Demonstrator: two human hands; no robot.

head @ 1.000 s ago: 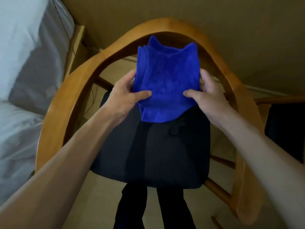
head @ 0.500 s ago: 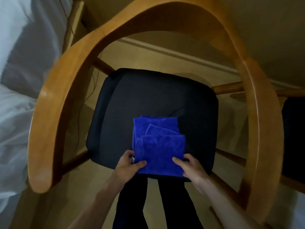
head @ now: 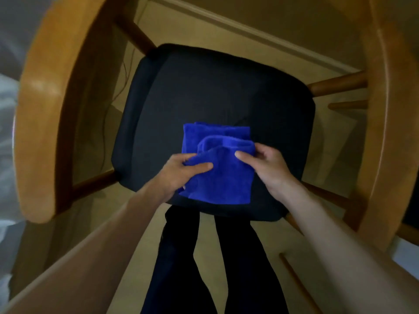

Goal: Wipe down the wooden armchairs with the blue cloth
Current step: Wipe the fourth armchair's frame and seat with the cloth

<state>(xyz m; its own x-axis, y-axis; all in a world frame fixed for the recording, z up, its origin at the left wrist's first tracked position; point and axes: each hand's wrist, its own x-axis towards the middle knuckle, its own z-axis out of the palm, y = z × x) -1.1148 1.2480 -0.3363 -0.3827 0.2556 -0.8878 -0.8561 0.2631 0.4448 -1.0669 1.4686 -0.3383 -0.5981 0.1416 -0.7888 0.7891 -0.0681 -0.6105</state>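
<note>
The folded blue cloth (head: 221,168) lies on the front part of the armchair's black seat cushion (head: 215,87). My left hand (head: 181,172) pinches the cloth's left edge between thumb and fingers. My right hand (head: 266,166) pinches its upper right corner, lifting a fold. The wooden armchair's curved armrest and back rail (head: 43,114) arches around the seat, on the left and on the right (head: 385,123).
White bedding (head: 6,132) lies to the left of the chair. A skirting board (head: 249,32) runs along the wall behind it. My dark trouser legs (head: 204,257) stand at the seat's front edge. A second chair's wooden rail (head: 408,232) shows at the far right.
The cloth went from held up before the chair's back rail down onto the seat cushion. Both hands have since shifted up along it and are lifting a fold.
</note>
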